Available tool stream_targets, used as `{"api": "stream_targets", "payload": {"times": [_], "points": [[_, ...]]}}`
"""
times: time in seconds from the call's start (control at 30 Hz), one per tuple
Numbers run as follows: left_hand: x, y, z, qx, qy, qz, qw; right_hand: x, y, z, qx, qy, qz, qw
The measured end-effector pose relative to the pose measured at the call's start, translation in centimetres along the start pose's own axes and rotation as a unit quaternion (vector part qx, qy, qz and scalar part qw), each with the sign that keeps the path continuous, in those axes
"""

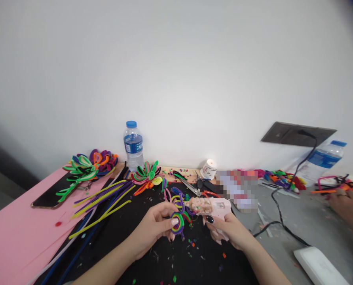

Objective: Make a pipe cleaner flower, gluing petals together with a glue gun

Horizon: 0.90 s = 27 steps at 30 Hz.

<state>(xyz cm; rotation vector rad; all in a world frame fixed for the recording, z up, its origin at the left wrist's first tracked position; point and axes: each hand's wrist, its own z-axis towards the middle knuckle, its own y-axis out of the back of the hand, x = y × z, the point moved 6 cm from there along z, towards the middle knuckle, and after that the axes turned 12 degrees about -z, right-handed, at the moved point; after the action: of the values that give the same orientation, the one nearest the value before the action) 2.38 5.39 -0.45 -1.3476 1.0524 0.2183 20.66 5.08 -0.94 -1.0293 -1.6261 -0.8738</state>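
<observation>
My left hand (pixel 157 225) is closed, pinching a round coil of green, yellow and purple pipe cleaners (pixel 179 224). My right hand (pixel 232 233) is wrapped round the handle of a pale pink hot glue gun (pixel 215 206). The gun points left, and its nozzle end is close to looped pipe cleaners (pixel 179 200) just above the coil. Whether the nozzle touches them I cannot tell. Both hands are over a black mat (pixel 152 261) dotted with small fuzz scraps.
Loose yellow and purple pipe cleaners (pixel 105 196), a pipe-cleaner flower (pixel 147 173) and a phone (pixel 50 194) lie left. Behind are a water bottle (pixel 133 146), scissors (pixel 191 188) and a paper cup (pixel 208 170). A black cable (pixel 279 206) crosses the right, near another person's hand (pixel 347 204).
</observation>
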Motion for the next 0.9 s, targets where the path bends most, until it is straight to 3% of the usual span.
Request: {"api": "stream_targets", "payload": {"times": [0.9], "points": [[0.28, -0.47, -0.08, 0.027, 0.022, -0.003, 0.999, 0.28, 0.05, 0.16, -0.003, 0.006, 0.014, 1.000]]}}
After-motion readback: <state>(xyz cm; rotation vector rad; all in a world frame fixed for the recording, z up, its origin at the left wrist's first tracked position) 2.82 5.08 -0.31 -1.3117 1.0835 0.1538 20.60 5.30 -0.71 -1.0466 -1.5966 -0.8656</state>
